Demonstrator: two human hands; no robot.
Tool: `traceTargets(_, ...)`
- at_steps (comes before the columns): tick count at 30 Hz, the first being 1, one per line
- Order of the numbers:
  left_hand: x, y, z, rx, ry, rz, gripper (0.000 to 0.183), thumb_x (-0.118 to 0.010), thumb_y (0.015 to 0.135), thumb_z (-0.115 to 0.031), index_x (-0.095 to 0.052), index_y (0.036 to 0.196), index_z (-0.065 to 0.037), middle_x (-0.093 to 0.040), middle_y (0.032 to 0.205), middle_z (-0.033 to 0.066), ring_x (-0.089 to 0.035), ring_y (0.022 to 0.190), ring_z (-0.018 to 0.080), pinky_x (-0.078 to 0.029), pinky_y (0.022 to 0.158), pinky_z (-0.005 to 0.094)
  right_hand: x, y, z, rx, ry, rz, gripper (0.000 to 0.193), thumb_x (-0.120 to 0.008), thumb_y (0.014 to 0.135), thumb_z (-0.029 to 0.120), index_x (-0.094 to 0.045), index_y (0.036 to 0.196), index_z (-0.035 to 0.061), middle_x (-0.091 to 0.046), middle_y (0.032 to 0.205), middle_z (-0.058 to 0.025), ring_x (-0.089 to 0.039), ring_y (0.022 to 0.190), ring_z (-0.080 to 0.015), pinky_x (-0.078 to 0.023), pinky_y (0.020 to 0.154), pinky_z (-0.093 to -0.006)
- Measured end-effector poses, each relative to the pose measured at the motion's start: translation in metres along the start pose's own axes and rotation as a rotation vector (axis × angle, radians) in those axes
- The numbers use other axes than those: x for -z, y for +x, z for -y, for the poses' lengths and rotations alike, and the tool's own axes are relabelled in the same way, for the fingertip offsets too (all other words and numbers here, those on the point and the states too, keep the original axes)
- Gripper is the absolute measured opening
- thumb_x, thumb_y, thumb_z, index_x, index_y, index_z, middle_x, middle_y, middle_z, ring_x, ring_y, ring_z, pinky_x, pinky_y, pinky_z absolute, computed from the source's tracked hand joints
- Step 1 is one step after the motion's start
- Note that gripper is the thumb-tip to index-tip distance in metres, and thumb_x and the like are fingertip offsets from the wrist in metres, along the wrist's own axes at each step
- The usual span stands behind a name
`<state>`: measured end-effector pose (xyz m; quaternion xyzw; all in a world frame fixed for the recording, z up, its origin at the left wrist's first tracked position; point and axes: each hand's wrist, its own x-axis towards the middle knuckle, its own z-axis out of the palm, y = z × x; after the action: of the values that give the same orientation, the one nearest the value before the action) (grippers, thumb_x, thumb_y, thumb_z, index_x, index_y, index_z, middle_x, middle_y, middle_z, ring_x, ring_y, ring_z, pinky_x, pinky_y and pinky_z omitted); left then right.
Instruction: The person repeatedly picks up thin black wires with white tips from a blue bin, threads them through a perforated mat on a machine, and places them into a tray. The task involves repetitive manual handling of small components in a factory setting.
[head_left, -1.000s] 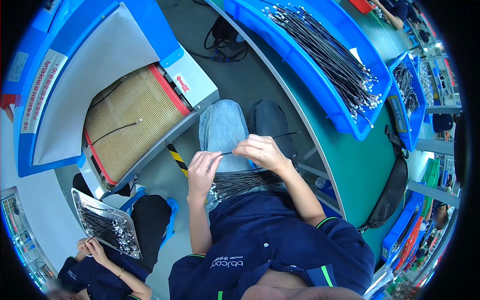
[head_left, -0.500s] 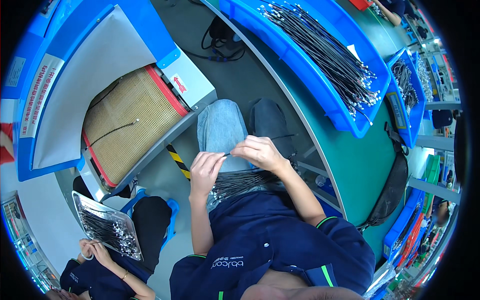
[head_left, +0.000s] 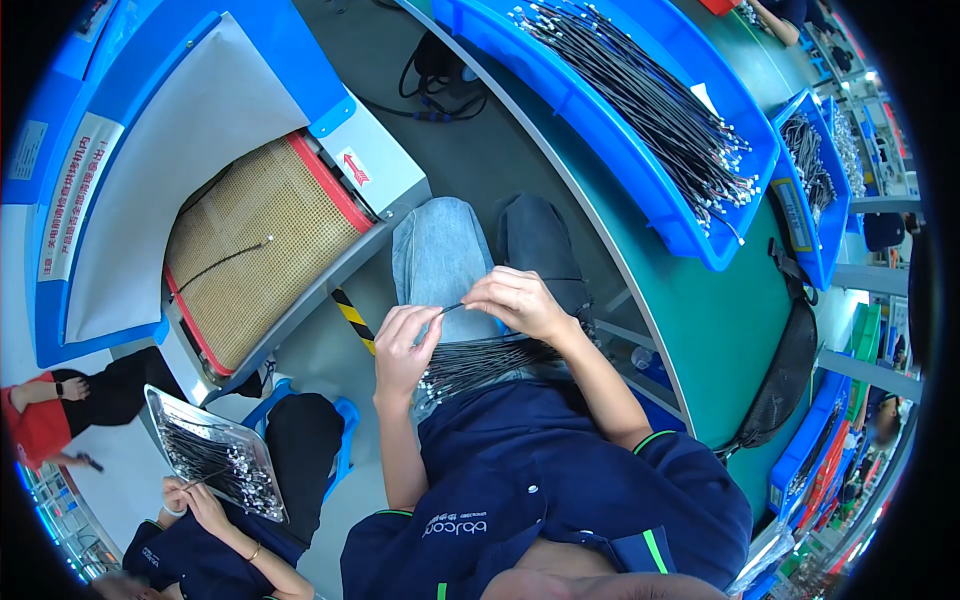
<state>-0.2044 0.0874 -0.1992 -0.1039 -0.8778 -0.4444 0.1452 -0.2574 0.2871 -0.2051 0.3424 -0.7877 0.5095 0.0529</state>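
Note:
My left hand (head_left: 404, 348) and my right hand (head_left: 515, 302) meet over my lap, fingertips pinched on a thin black cable (head_left: 453, 308). A short stretch of it shows between them. From the right hand a thin end seems to run on to the right over my knee. Across my thighs, just below both hands, lies a bundle of black cables (head_left: 480, 362). The fingers hide most of the held piece, so fine detail at its ends cannot be made out.
At left, a blue-framed machine has a mesh conveyor belt (head_left: 270, 250) carrying a black cable (head_left: 222, 262). A green table (head_left: 690, 330) on the right bears a blue bin (head_left: 640, 215) of cables. Lower left, a seated co-worker (head_left: 215, 535) handles cables beside a clear tray (head_left: 150, 400).
My left hand has shifted slightly left, so a little more cable shows between my hands. A person in red has come further into view at left. The upper cable on the belt shows less.

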Motion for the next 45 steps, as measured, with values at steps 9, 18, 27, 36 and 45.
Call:
traceTargets(9,-0.003,0.004,-0.002,-0.057,0.021,0.001,0.015,-0.072,0.069,0.005,-0.067,0.083,-0.001,-0.066,0.079,0.0091,-0.063,0.074,0.0231,-0.051,0.067,0.0319,-0.005,-0.005,0.000,-0.129,0.079,0.015,0.010,-0.069,0.080,0.010,-0.066,0.087,0.0040,-0.065,0.084,-0.0066,-0.064,0.071,-0.0221,-0.051,0.063,-0.0313)
traceTargets(18,0.007,0.002,0.006,-0.006,0.075,0.081,0.011,-0.070,0.072,0.002,-0.067,0.083,-0.001,-0.066,0.079,0.0094,-0.062,0.074,0.0233,-0.049,0.066,0.0337,-0.007,-0.005,-0.003,-0.160,0.119,0.057,0.013,-0.069,0.080,0.010,-0.067,0.090,0.0027,-0.066,0.086,-0.0091,-0.064,0.078,-0.0236,-0.051,0.069,-0.0326)
traceTargets(27,0.062,-0.022,0.043,0.202,0.193,-0.035,0.011,-0.069,0.073,0.002,-0.067,0.084,-0.001,-0.066,0.080,0.0107,-0.062,0.075,0.0240,-0.049,0.068,0.0327,0.033,-0.007,-0.022,-0.172,-0.229,0.088,0.012,-0.072,0.077,0.014,-0.069,0.085,0.0051,-0.067,0.080,-0.0063,-0.063,0.073,-0.0217,-0.050,0.065,-0.0325)
traceTargets(36,0.086,-0.040,0.061,0.250,0.256,-0.090,0.009,-0.066,0.076,0.004,-0.065,0.085,0.001,-0.065,0.081,0.0106,-0.062,0.075,0.0229,-0.048,0.071,0.0315,0.043,-0.013,-0.024,-0.294,-0.083,-0.020,0.017,-0.072,0.077,0.009,-0.070,0.093,0.0031,-0.066,0.077,-0.0078,-0.064,0.077,-0.0224,-0.051,0.066,-0.0320)
traceTargets(45,0.093,-0.042,0.060,0.259,0.247,-0.113,0.010,-0.067,0.076,0.004,-0.066,0.085,0.000,-0.066,0.082,0.0106,-0.063,0.076,0.0224,-0.049,0.071,0.0310,0.045,-0.012,-0.016,-0.246,-0.111,-0.066,0.015,-0.071,0.078,0.009,-0.066,0.090,0.0023,-0.064,0.081,-0.0082,-0.062,0.073,-0.0233,-0.050,0.064,-0.0325)
